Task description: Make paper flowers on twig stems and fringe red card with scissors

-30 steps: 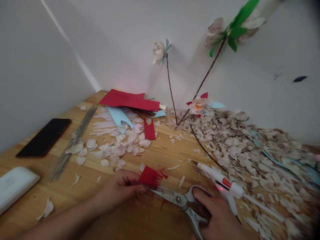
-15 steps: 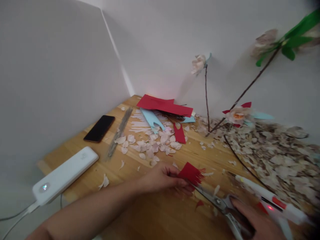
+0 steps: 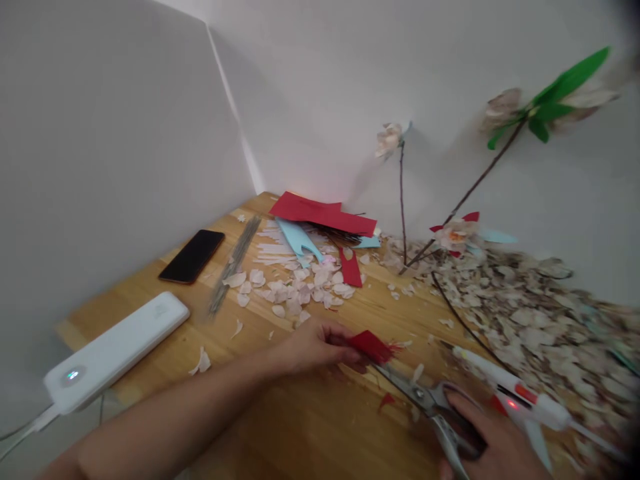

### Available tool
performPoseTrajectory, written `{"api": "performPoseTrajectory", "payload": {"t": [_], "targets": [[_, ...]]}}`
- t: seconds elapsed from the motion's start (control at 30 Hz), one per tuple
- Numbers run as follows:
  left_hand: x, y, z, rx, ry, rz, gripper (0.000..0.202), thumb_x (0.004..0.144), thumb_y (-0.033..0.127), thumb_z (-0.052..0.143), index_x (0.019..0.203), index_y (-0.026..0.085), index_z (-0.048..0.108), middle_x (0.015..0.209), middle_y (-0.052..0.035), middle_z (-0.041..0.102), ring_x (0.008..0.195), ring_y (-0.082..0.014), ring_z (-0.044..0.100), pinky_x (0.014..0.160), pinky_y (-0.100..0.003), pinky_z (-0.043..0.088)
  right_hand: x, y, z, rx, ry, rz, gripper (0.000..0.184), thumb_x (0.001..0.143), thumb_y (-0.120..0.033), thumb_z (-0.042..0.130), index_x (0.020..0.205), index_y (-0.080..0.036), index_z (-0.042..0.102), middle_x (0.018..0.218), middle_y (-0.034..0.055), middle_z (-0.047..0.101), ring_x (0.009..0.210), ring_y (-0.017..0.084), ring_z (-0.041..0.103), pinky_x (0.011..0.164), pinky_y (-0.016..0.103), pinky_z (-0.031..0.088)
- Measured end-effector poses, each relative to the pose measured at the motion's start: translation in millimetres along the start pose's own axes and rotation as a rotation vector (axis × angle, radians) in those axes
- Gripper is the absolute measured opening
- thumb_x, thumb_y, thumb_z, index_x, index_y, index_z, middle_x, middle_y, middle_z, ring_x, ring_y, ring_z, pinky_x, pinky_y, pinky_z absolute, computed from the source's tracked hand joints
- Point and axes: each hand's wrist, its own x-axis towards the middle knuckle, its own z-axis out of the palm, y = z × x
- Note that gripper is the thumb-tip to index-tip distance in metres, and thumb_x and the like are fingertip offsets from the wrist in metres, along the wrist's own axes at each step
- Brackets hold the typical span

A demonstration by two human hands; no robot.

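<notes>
From my end I count two hands: one left hand (image 3: 317,347) and one right hand (image 3: 487,440). I see one pair of scissors (image 3: 430,403), one scrap of red paper (image 3: 370,347) and one hot glue gun (image 3: 510,393). On the one wooden surface (image 3: 310,427) I get one phone (image 3: 193,257), one white power bank (image 3: 115,353), one bundle of thin wires (image 3: 233,265) and three paper flowers (image 3: 455,235). The loose petals (image 3: 295,293) are too many for me to count.
</notes>
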Motion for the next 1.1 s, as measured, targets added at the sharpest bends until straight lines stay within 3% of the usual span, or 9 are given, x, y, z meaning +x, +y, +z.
{"api": "performPoseTrajectory", "payload": {"t": [0.07, 0.17, 0.3, 0.5, 0.67, 1.0, 1.1], "targets": [[0, 2, -0.8, 0.022, 0.029, -0.006, 0.026, 0.064, 0.030, 0.074, 0.088, 0.020, 0.075, 0.085, -0.0030, 0.077, 0.082, -0.0203, 0.070, 0.055, -0.021, 0.050, 2, -16, -8, -0.006, -0.042, 0.019, 0.050, 0.051, -0.025, 0.071, 0.100, -0.021, 0.065, 0.100, 0.0096, 0.072, 0.091, 0.033, 0.067, 0.078, 0.039, 0.052], [1, 1, -1.0, 0.049, 0.076, -0.022, 0.016, 0.064, 0.029, 0.075, 0.076, 0.019, 0.076, 0.070, 0.0000, 0.076, 0.063, -0.0144, 0.068, 0.051, -0.019, 0.048, 6, -37, -21, 0.041, -0.159, 0.023, 0.032, 0.054, -0.021, 0.068, 0.086, -0.024, 0.062, 0.095, 0.0054, 0.072, 0.088, 0.029, 0.066, 0.070, 0.033, 0.051], [3, -2, -1.2, 0.069, 0.099, -0.037, 0.016, 0.066, 0.031, 0.075, 0.078, 0.020, 0.077, 0.072, -0.0009, 0.077, 0.061, -0.0138, 0.067, 0.054, -0.020, 0.050, 8, -46, -32, 0.094, -0.271, 0.053, 0.030, 0.056, -0.022, 0.068, 0.085, -0.023, 0.057, 0.094, 0.0049, 0.069, 0.087, 0.027, 0.063, 0.071, 0.033, 0.049], [3, -6, -1.4, 0.077, 0.118, -0.022, 0.018, 0.068, 0.030, 0.075, 0.083, 0.021, 0.078, 0.079, -0.0031, 0.078, 0.062, -0.0138, 0.067, 0.051, -0.019, 0.051, 4, -46, -33, 0.134, -0.267, 0.048, 0.041, 0.067, -0.017, 0.056, 0.108, -0.020, 0.054, 0.118, 0.0109, 0.060, 0.104, 0.028, 0.057, 0.087, 0.039, 0.045], [6, -7, -1.2, 0.047, 0.134, -0.005, 0.014, 0.067, 0.030, 0.076, 0.079, 0.022, 0.078, 0.079, -0.0023, 0.078, 0.064, -0.0147, 0.068, 0.047, -0.017, 0.052, 3, -48, -33, 0.081, -0.327, 0.070, 0.059, 0.058, -0.012, 0.056, 0.116, -0.016, 0.051, 0.124, 0.0154, 0.056, 0.113, 0.033, 0.052, 0.095, 0.047, 0.042], [3, -2, 3.3, 0.009, 0.158, 0.004, 0.015, 0.063, 0.033, 0.079, 0.076, 0.025, 0.079, 0.073, -0.0009, 0.078, 0.058, -0.0124, 0.067, 0.048, -0.017, 0.055, 3, -47, -34, 0.085, -0.315, 0.084, 0.060, 0.058, -0.013, 0.056, 0.117, -0.018, 0.048, 0.126, 0.0132, 0.054, 0.114, 0.031, 0.050, 0.095, 0.045, 0.041], [4, -1, 4.0, 0.030, 0.141, -0.001, 0.016, 0.063, 0.033, 0.079, 0.077, 0.026, 0.078, 0.075, -0.0013, 0.079, 0.058, -0.0120, 0.066, 0.048, -0.017, 0.055, 4, -50, -35, 0.119, -0.316, 0.082, 0.047, 0.060, -0.013, 0.057, 0.106, -0.022, 0.052, 0.115, 0.0093, 0.061, 0.103, 0.029, 0.056, 0.087, 0.042, 0.045]]}}
